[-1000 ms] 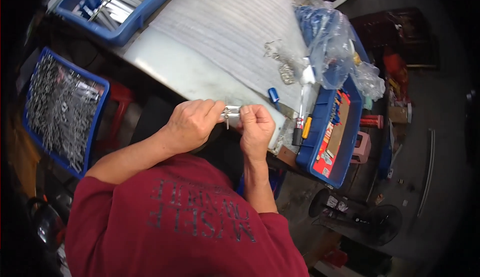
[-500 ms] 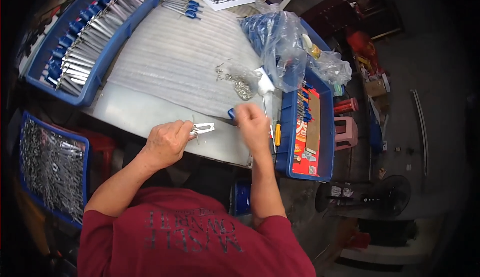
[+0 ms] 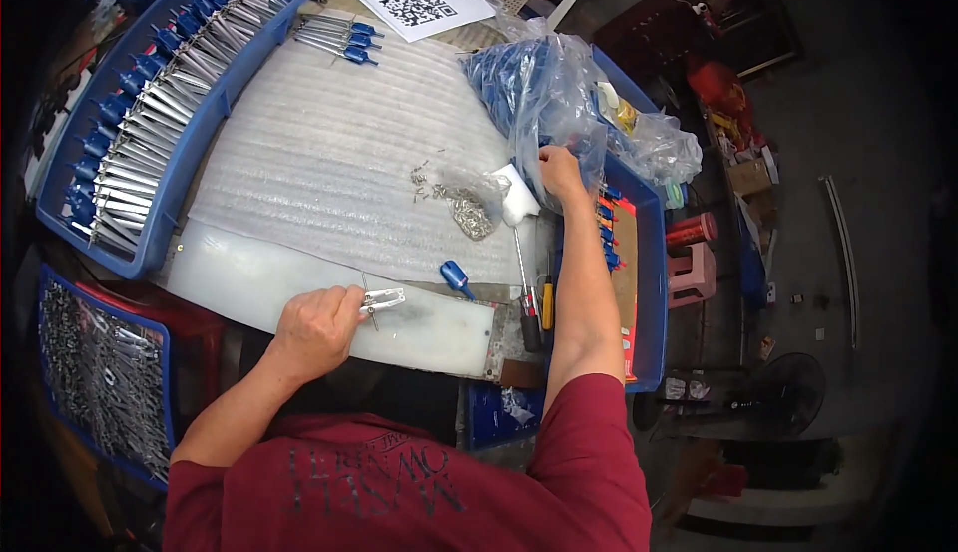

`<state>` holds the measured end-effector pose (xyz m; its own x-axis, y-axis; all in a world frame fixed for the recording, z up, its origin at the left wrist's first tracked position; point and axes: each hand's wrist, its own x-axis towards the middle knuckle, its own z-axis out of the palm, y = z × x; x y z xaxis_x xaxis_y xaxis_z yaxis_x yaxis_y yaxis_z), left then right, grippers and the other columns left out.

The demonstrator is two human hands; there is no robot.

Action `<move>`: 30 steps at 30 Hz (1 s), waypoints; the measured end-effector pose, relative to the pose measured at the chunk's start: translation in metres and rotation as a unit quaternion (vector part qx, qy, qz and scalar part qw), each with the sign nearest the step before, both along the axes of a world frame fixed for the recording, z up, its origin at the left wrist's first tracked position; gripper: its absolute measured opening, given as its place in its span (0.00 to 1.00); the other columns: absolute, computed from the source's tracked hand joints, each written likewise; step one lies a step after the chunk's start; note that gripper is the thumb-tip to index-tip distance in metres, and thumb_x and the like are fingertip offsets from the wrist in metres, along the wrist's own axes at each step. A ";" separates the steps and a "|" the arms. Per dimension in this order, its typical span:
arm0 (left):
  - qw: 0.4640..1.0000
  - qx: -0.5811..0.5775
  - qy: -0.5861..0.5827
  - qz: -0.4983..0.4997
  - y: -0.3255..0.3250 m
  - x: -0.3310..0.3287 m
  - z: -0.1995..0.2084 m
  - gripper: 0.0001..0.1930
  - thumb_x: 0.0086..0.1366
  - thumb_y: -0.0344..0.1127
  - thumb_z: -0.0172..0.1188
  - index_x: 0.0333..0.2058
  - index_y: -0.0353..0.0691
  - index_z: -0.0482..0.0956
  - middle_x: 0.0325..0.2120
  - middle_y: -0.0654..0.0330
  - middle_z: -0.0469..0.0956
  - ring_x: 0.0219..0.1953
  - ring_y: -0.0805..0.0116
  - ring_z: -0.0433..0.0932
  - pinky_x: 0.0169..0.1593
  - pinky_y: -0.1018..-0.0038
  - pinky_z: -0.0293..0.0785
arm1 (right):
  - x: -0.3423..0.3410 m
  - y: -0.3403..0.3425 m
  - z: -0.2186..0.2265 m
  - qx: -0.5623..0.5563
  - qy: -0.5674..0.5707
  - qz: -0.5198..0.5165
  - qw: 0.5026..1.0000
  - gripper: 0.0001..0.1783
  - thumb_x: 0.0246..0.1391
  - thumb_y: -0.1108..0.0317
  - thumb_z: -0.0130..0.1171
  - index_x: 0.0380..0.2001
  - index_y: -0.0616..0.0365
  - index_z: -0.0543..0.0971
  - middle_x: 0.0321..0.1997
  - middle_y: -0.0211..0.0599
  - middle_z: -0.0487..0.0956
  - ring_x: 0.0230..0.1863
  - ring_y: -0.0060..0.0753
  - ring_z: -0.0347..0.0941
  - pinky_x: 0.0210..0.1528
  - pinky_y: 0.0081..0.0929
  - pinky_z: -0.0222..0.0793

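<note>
A small metal clip piece (image 3: 382,300) sits pinched between the fingers of the left hand (image 3: 317,330), over the white board (image 3: 439,324) at six o'clock. From it, at one o'clock, the right hand (image 3: 560,173) closes its fingers on the clear bag of blue parts (image 3: 539,98). A blue cap (image 3: 455,276) lies between them.

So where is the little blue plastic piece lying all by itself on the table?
The small blue plastic piece lies near the table's front edge, between the left hand holding a small metal part and the upright screwdrivers on its right.
</note>
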<state>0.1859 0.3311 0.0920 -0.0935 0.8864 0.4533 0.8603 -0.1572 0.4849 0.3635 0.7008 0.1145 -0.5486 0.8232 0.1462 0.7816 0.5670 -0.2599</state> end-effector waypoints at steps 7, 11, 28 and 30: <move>1.000 0.016 0.010 0.016 0.001 -0.003 -0.001 0.08 0.47 0.29 0.55 0.25 0.37 0.65 0.14 0.58 0.61 0.16 0.60 0.65 0.19 0.69 0.61 | -0.015 0.026 -0.017 -0.043 -0.110 0.058 0.991 0.11 0.39 0.70 0.46 0.27 0.62 0.75 0.30 0.52 0.74 0.36 0.52 0.70 0.38 0.37 0.65; 1.000 0.026 0.001 0.002 -0.001 -0.005 -0.002 0.07 0.47 0.30 0.55 0.24 0.38 0.66 0.13 0.59 0.62 0.16 0.62 0.66 0.19 0.69 0.62 | -0.020 0.014 -0.015 -0.011 -0.123 0.080 0.989 0.11 0.39 0.72 0.44 0.27 0.62 0.74 0.31 0.56 0.73 0.36 0.55 0.69 0.38 0.40 0.64; 0.997 0.068 0.024 -0.003 -0.006 -0.005 -0.009 0.08 0.49 0.34 0.54 0.25 0.38 0.67 0.14 0.62 0.62 0.16 0.67 0.68 0.19 0.73 0.65 | -0.002 0.001 -0.017 0.041 -0.033 0.025 0.998 0.11 0.38 0.70 0.50 0.25 0.66 0.75 0.27 0.56 0.73 0.34 0.55 0.69 0.37 0.39 0.63; 0.997 0.076 0.027 0.001 -0.005 -0.005 -0.012 0.08 0.49 0.34 0.54 0.25 0.38 0.67 0.14 0.62 0.62 0.16 0.67 0.68 0.19 0.74 0.65 | -0.003 -0.002 -0.013 0.040 -0.024 0.024 0.999 0.11 0.38 0.70 0.50 0.25 0.66 0.76 0.27 0.56 0.73 0.34 0.55 0.69 0.37 0.38 0.63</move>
